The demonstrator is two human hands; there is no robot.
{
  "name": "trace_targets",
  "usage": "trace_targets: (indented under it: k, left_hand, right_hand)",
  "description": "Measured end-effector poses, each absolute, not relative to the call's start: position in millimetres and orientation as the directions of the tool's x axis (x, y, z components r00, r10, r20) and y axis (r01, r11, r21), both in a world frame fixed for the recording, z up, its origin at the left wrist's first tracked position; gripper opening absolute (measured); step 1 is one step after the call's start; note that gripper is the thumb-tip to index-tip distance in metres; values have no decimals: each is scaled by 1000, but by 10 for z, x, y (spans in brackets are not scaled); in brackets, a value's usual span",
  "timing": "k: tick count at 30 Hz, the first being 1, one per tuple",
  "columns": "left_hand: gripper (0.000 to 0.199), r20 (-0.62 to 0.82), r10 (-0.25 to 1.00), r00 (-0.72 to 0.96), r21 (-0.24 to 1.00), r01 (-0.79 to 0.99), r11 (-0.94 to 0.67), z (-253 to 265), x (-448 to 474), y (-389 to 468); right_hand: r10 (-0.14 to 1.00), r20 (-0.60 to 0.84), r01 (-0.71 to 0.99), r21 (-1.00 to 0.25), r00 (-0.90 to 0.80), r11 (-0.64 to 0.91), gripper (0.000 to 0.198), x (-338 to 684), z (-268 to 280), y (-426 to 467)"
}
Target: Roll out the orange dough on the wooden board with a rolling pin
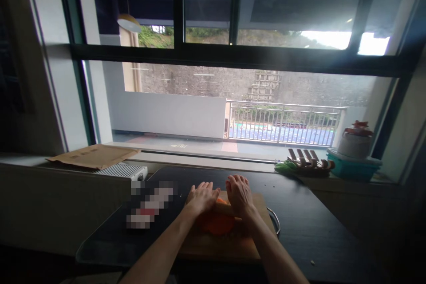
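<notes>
A wooden rolling pin (pixel 224 208) lies crosswise over a flat orange sheet of what looks like dough (pixel 218 225). Both rest on a wooden cutting board (pixel 219 250) with a metal handle at its right side. My left hand (pixel 202 196) lies on the pin's left part, fingers stretched forward. On the right part rests my right hand (pixel 239 196), its fingers also extended rather than wrapped around the pin. A little orange shows beyond the pin between the hands. Palms and forearms hide the pin's ends and the sheet's sides.
The board stands on a dark table (pixel 309 222) with small crumbs. At left is a blurred-out item (pixel 149 208). On the sill are a brown paper packet (pixel 96 155), a teal box (pixel 353 166), a white container (pixel 356 144) and a brown rack-like object (pixel 308 162). A window lies beyond.
</notes>
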State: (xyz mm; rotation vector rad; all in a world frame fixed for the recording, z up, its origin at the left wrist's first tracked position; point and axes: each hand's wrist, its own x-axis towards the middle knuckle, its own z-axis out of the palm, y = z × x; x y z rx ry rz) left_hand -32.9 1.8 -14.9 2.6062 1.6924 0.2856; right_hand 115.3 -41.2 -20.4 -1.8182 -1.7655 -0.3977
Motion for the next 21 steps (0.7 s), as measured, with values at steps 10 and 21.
trace_targets:
  k: [10,21]
  left_hand:
    - [57,220,886,408,95,895,-436,-247,-571,-450]
    - [58,103,921,376,141,911,-388,-148,-309,212]
  right_hand:
    - [900,401,961,-267,172,-65,36,963,-409,-737]
    - [913,335,951,-274,232,-141,40,1140,-165,-218]
